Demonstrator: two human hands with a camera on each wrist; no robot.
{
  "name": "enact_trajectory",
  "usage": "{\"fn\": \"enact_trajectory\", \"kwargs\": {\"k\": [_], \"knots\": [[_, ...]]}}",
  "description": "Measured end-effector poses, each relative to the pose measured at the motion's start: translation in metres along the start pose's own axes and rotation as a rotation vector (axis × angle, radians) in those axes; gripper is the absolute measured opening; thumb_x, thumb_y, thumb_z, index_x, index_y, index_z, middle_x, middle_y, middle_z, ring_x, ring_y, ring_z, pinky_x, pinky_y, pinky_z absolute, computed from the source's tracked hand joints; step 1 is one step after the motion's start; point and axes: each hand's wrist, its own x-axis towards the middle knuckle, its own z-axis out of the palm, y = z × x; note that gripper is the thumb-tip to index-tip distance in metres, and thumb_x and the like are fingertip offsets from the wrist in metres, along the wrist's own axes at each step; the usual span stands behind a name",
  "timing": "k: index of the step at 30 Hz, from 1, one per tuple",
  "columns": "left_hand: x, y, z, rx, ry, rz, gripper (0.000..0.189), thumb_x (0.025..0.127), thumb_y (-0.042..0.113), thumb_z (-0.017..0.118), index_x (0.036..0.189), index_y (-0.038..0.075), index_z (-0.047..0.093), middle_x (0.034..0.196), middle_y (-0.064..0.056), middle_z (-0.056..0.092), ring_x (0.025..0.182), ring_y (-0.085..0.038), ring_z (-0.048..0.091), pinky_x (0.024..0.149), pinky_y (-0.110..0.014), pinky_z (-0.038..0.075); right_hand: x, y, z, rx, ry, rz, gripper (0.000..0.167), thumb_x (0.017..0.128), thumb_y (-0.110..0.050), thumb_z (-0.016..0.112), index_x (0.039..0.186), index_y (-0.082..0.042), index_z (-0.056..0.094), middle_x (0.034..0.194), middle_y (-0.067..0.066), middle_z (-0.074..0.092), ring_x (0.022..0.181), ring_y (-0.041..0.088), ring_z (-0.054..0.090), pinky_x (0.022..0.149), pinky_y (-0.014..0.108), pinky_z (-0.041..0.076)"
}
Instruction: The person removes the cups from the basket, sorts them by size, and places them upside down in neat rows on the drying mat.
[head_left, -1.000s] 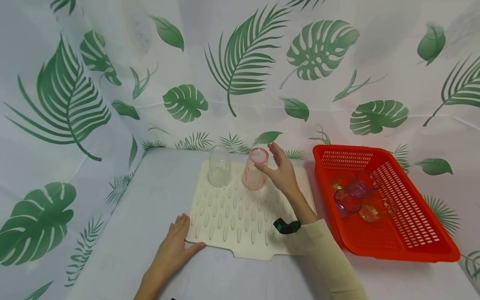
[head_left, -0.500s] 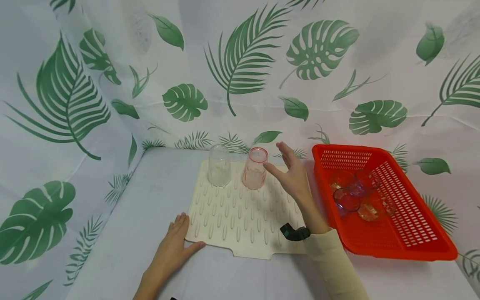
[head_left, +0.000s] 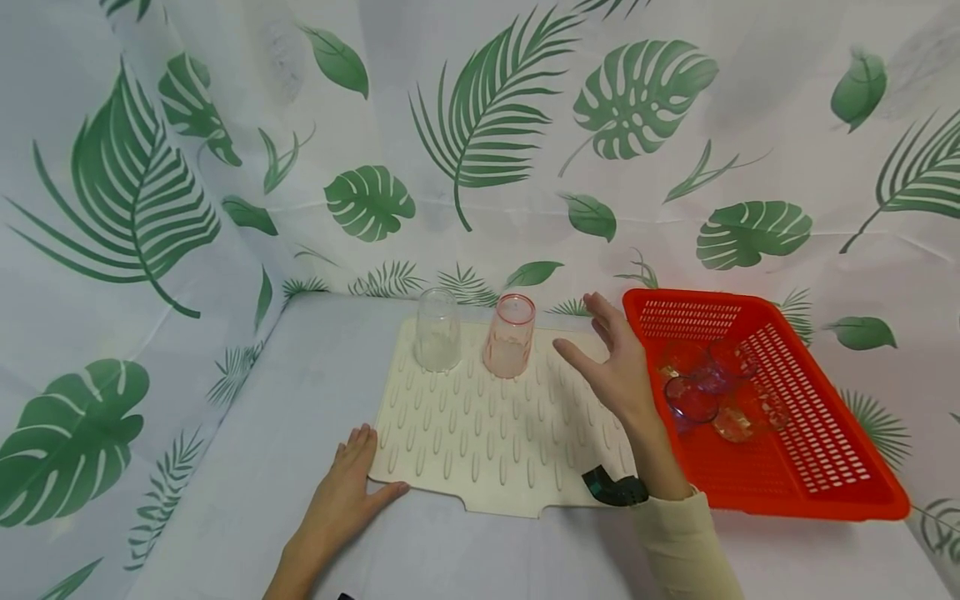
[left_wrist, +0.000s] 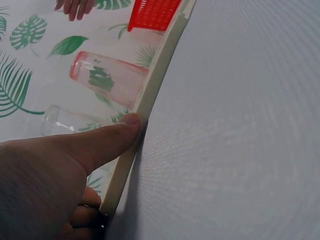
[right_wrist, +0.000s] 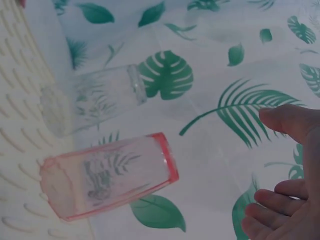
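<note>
Your right hand (head_left: 618, 367) has thumb and fingers spread apart, in the air over the right side of the mat (head_left: 487, 454). Your left hand (head_left: 347, 483) sits at the near left corner: thumb out from the fingers, its tip on the mat's front edge, fingers along the left edge. Pink glass (head_left: 510, 343) stands on the mat left of your right thumb, near it, apart from it. Clear glass (head_left: 438, 335) is further left. Right of your right fingers: red basket (head_left: 772, 493), several coloured glasses (head_left: 693, 400) inside.
</note>
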Motion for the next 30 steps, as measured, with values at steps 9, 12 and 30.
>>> {"fn": "enact_trajectory", "kwargs": {"k": [9,12,30], "knots": [[0.000,-0.002,0.000,-0.004,-0.001,0.003,0.101,0.083,0.052,0.076,0.151,-0.010,0.033,0.160,-0.027,0.029,0.152,-0.040,0.024,0.125,-0.056,0.019,-0.015,-0.001,-0.020,-0.026,0.053,0.057,0.077,0.085,-0.020,0.081,0.152,-0.011,0.043,0.154,0.005,0.049,0.142,0.024,0.048,0.117,0.036,0.038],[0.000,-0.002,0.001,-0.003,0.001,0.005,0.101,0.083,0.053,0.075,0.150,-0.010,0.034,0.160,-0.028,0.030,0.152,-0.041,0.025,0.125,-0.056,0.020,-0.019,-0.001,-0.027,-0.068,0.092,0.059,0.076,0.084,-0.021,0.082,0.149,-0.010,0.045,0.152,0.003,0.052,0.138,0.023,0.052,0.116,0.032,0.040],[0.000,0.000,-0.001,-0.011,-0.014,0.003,0.101,0.084,0.052,0.075,0.151,-0.010,0.031,0.161,-0.027,0.028,0.153,-0.040,0.022,0.125,-0.056,0.019,-0.044,0.023,-0.080,-0.192,0.177,0.302,0.076,0.086,-0.032,0.079,0.152,-0.020,0.043,0.152,0.003,0.052,0.137,0.028,0.053,0.110,0.039,0.047]]}}
